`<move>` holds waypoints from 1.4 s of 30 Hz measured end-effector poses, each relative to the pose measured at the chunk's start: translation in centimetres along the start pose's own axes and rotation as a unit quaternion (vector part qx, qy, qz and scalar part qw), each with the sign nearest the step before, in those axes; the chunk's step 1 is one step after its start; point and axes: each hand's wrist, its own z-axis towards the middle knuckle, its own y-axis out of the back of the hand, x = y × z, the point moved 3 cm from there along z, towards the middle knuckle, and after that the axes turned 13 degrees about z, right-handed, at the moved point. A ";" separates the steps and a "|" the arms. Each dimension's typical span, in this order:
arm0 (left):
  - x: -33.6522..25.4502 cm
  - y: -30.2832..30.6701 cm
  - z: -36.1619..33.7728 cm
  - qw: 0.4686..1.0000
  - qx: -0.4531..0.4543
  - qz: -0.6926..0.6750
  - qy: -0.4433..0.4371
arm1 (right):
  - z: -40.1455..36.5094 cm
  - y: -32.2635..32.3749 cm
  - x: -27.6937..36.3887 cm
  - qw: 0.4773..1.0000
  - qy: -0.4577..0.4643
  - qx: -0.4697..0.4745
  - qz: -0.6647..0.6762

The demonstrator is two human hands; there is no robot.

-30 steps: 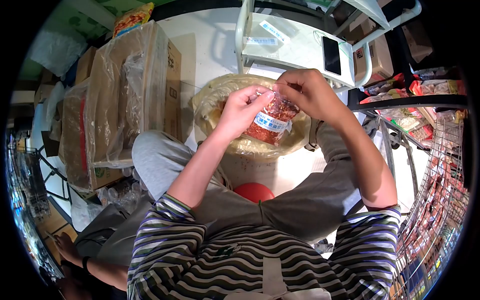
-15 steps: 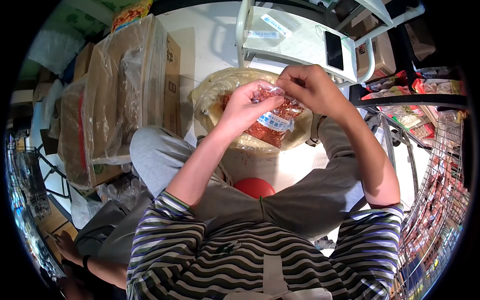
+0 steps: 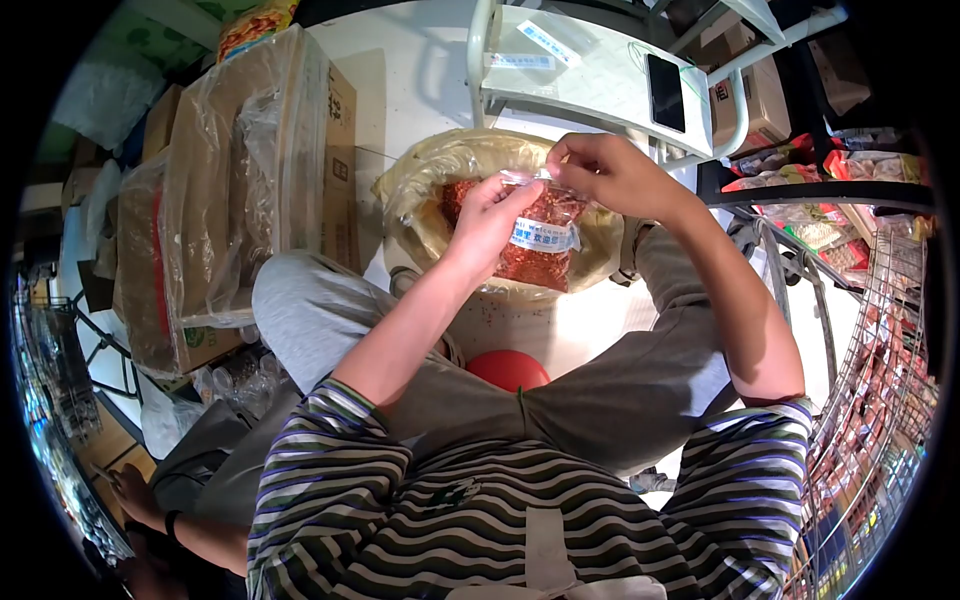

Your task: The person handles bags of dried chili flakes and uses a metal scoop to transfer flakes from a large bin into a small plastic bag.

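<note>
A small clear plastic bag (image 3: 536, 262) of red chili flakes, with a blue-and-white printed label across it, hangs upright between my hands. My left hand (image 3: 488, 222) pinches its top left edge, thumb in front. At the top right corner, my right hand (image 3: 608, 172) has thumb and fingers closed on the rim of the bag. Beneath both hands sits a large yellowish plastic sack (image 3: 408, 190), its mouth spread wide, with more red flakes (image 3: 455, 200) inside.
Ahead stands a white step stool (image 3: 590, 85) bearing a phone (image 3: 665, 92) and printed plastic bags (image 3: 545, 45). Plastic-covered cardboard boxes (image 3: 340, 160) are at left. Wire racks of packets (image 3: 870, 400) line the right. Another person's hand (image 3: 135, 497) shows at lower left.
The bag has swung from a tilt to nearly upright and its label now faces me more squarely. My right hand has shifted slightly left and its fingers have closed at the bag's top.
</note>
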 end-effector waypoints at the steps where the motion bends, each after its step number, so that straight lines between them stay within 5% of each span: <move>1: 0.4 0.0 0.0 1.000 -0.008 -0.014 0.015 | -0.1 0.0 -0.4 1.000 -0.016 0.013 -0.019; 4: 2.1 0.6 0.2 0.996 -0.039 -0.039 0.077 | -0.3 -1.0 -1.9 0.988 0.082 -0.111 -0.072; 9: 8.4 3.7 1.9 0.980 -0.094 0.005 0.173 | -0.5 -3.6 -4.4 0.990 0.040 -0.082 -0.103; 12: 6.2 2.0 0.2 0.973 -0.115 -0.034 0.199 | -0.6 -5.0 -5.8 0.994 -0.008 -0.009 -0.108; 15: 5.8 1.7 0.0 0.972 -0.089 -0.051 0.210 | -0.2 -5.0 -5.6 0.986 -0.160 0.010 -0.035; 18: 6.1 1.4 -0.1 0.975 -0.079 -0.059 0.201 | -0.4 -5.5 -6.7 0.947 -0.239 -0.025 0.213; 24: 5.5 1.3 -0.4 0.978 -0.105 -0.093 0.151 | -0.1 -6.2 -9.1 0.901 -0.258 -0.078 0.340; 31: 4.7 1.3 -0.5 0.985 -0.082 -0.110 0.102 | -1.1 -7.6 -8.1 0.788 -0.224 -0.117 0.561; 37: 5.7 0.7 -1.3 0.976 -0.037 -0.132 0.170 | -1.8 -9.9 -11.3 0.753 -0.194 -0.161 0.607; 42: 9.7 2.3 0.5 0.967 -0.087 -0.135 0.195 | -0.4 -14.1 -15.7 0.699 -0.225 -0.236 0.637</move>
